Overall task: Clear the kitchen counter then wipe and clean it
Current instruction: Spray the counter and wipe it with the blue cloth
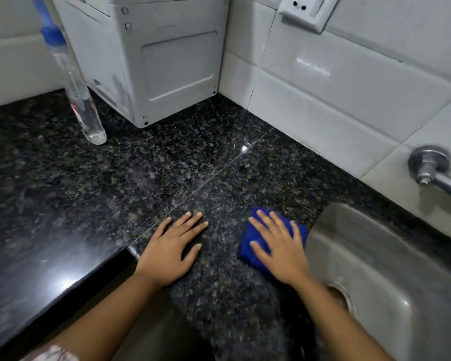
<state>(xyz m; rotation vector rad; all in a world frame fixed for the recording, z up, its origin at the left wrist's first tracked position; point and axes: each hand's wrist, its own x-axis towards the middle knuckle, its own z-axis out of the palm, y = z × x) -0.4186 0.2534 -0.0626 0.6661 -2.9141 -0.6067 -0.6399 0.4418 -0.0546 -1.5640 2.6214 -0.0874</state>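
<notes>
**Bench** (141, 178): dark speckled granite, glossy, with a seam running from the wall corner toward the near edge. Faint pale streaks lie across the middle. Judged to be mid-wipe, not finished.

**Cloth** (255, 233): blue, folded into a pad, lying flat on the bench just beside the sink rim. The fold makes a thick pad that one palm can cover.

**Right hand** (279, 250): palm down on the cloth, fingers straight and spread. Grip wide, nothing pinched. The cloth is pressed rather than clutched, which suits sliding it over stone.

**Left hand** (171, 252): flat on bare bench to the left of the cloth and apart from it, fingers straight. Grip wide, holding nothing. Probably a brace for leaning forward.

**Bottle** (81, 100): clear with a blue spray top, upright at the back left, close beside the appliance. Likely kept there within reach for more spray.

**Appliance** (154, 61): white box in the wall corner. Whether it stands on the bench or hangs just above it cannot be told.

**Sink** (388, 269): steel, on the right, its drain partly hidden by the right forearm. Handy for rinsing the cloth.

**Tap** (430, 165): metal, fixed to the tiled wall above the sink.

**Socket** (305, 11): white, high on the tiles, well clear of the wet work.
</notes>
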